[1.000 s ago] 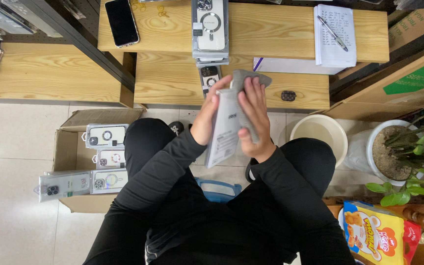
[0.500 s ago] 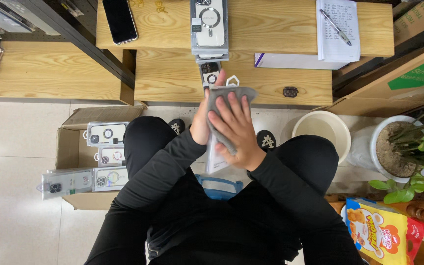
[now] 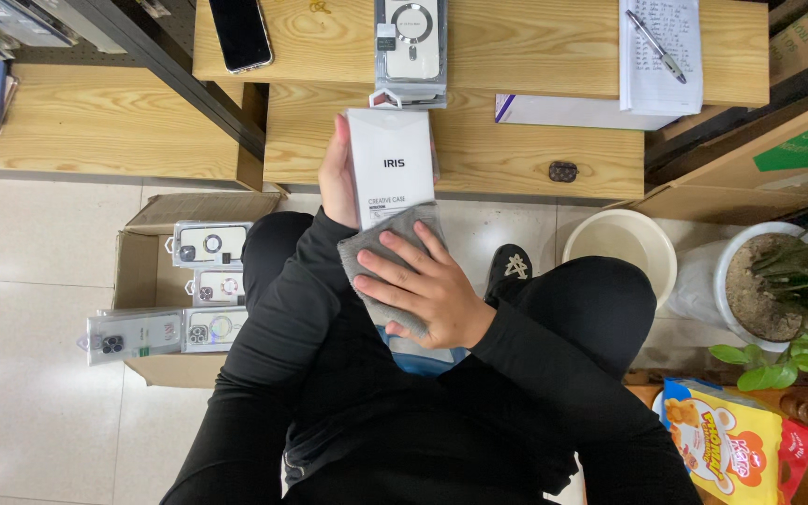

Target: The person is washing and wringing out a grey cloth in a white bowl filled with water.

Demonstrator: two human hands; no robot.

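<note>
Hands (image 3: pixel 423 285) on white box (image 3: pixel 391 166), grey cloth (image 3: pixel 376 257)

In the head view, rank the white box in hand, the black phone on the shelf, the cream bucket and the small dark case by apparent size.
1. White box and cream bucket: similar; the box is nearer the camera, so unsure.
2. Black phone.
3. Small dark case.

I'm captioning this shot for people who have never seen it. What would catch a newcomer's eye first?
First, the white box at centre, held upright by the left hand while the right hand presses a grey cloth against its lower end. Next, the cardboard carton of packaged phone cases at left, and the bright yellow snack bag at lower right.
</note>
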